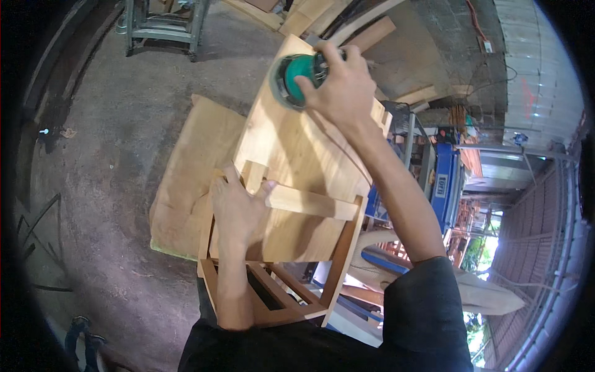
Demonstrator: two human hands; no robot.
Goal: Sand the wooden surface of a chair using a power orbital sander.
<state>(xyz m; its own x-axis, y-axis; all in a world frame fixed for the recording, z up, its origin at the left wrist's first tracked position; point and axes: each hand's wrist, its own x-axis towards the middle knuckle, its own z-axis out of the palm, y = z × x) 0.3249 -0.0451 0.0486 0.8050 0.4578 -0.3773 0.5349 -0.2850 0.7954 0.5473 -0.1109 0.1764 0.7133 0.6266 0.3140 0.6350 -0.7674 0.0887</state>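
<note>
My right hand (341, 90) grips a green and black handheld sander (300, 76) from above. The sander's round pad sits on the far part of a pale wooden panel (283, 130), near its left edge. My left hand (236, 207) grasps the near left part of the wooden piece, its thumb on the end of a crosspiece (316, 202) that runs across the panel. Nearest my body, a wooden frame with slats (279, 290) joins the panel. My left hand and wrist hide part of the frame's left side.
A tan sheet (190, 181) lies left of the panel, over the concrete floor (111, 186). A metal stand (160, 32) is at the far left. Wooden boards (320, 16) lie beyond the panel. On the right are a blue machine (444, 186) bearing writing and a ribbed hose (367, 260).
</note>
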